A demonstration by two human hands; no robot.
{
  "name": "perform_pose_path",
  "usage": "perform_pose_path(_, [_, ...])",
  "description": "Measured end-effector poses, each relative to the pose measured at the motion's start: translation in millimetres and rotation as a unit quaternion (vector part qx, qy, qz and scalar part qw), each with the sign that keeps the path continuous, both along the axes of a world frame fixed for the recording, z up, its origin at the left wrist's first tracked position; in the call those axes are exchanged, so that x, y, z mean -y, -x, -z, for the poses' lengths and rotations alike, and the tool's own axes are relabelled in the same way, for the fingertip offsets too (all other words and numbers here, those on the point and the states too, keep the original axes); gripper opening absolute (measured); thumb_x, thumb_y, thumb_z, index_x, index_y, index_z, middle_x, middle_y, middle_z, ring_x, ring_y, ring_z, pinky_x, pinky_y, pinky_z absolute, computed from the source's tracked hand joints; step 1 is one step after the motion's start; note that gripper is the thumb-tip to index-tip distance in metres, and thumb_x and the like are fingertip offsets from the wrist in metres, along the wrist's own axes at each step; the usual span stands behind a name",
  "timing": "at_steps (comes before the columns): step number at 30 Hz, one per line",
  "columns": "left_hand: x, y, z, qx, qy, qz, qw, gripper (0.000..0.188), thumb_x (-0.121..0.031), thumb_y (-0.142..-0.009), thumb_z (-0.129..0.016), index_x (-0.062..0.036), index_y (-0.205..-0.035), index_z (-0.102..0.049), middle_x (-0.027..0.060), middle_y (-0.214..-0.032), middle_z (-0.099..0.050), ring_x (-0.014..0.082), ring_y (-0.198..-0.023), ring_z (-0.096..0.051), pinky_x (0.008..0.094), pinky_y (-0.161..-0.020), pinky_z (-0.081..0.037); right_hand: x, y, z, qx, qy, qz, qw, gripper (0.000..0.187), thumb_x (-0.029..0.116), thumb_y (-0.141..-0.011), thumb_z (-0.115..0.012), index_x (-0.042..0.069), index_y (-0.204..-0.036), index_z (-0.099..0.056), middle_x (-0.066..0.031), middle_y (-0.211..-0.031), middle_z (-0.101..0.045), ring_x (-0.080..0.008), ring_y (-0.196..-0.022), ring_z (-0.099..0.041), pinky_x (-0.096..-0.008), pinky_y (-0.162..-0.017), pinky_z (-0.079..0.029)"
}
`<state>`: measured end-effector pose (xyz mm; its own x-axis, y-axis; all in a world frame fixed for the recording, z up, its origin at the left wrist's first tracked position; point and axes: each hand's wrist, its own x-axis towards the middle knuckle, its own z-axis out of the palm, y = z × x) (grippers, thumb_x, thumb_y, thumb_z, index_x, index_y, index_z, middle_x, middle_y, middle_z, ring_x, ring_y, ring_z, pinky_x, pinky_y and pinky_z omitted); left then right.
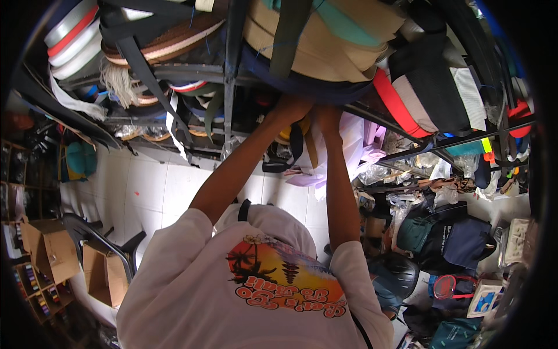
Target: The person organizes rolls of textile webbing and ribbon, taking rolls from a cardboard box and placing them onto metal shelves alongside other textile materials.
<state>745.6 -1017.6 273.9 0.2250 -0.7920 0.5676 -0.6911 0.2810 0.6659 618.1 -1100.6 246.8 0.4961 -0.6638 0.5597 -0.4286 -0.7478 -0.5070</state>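
Both my arms reach forward to the shelf rack. My left hand (295, 108) and my right hand (326, 116) are close together, just below a navy roll of webbing (308, 86). Their fingers are hidden under its edge, so I cannot tell whether they grip anything. On top of the navy roll lies a wide beige roll of webbing (325, 55), with a teal strap (347, 23) across it. A dark olive strap (290, 38) hangs over its front. Beneath my hands are a yellow roll (285, 135), partly covered, and a pale lilac plastic bag (347, 136).
A black metal upright (232, 64) stands left of my arms. Red webbing (398, 104) and black webbing (430, 87) hang at right. Backpacks (468, 241) crowd the right floor. A black chair (96, 230) and cardboard boxes (52, 250) stand at left.
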Motion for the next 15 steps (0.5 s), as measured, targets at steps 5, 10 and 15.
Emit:
perform_pose_path(5, [-16.3,-10.5,-12.5,0.002,-0.089,0.013,0.996,0.036,-0.015,-0.09,-0.048,0.0033,-0.12,-0.056,0.0277,-0.128,-0.054,0.0404,-0.125,-0.047,0.0449,-0.107,-0.034,-35.2,-2.0,-36.0,0.02,-0.046,-0.004,0.999,0.034,0.024,-0.08,-0.065,0.002,-0.106,-0.063,-0.0204,-0.112,-0.062,-0.0368,-0.108,-0.054,-0.0455,-0.097,-0.036])
perform_pose_path(10, [-18.9,2.7,-8.1,0.069,-0.06,-0.02,0.996,0.034,-0.011,-0.087,-0.053,0.0038,-0.117,-0.056,0.031,-0.122,-0.055,0.0414,-0.119,-0.049,0.0471,-0.099,-0.04,-21.5,12.6,-10.9,0.024,-0.009,0.043,0.999,0.046,0.026,-0.074,-0.073,0.0,-0.11,-0.063,-0.0245,-0.113,-0.06,-0.04,-0.113,-0.05,-0.0461,-0.102,-0.034])
perform_pose_path(15, [-66.0,14.9,-35.8,0.024,-0.063,-0.01,0.998,0.033,-0.003,-0.085,-0.054,0.005,-0.117,-0.054,0.0295,-0.114,-0.055,0.0467,-0.111,-0.05,0.05,-0.099,-0.037,-83.4,40.0,-50.5,-0.018,-0.038,0.082,0.996,0.051,0.021,-0.076,-0.075,-0.001,-0.119,-0.058,-0.0216,-0.117,-0.06,-0.0386,-0.109,-0.055,-0.0455,-0.095,-0.042])
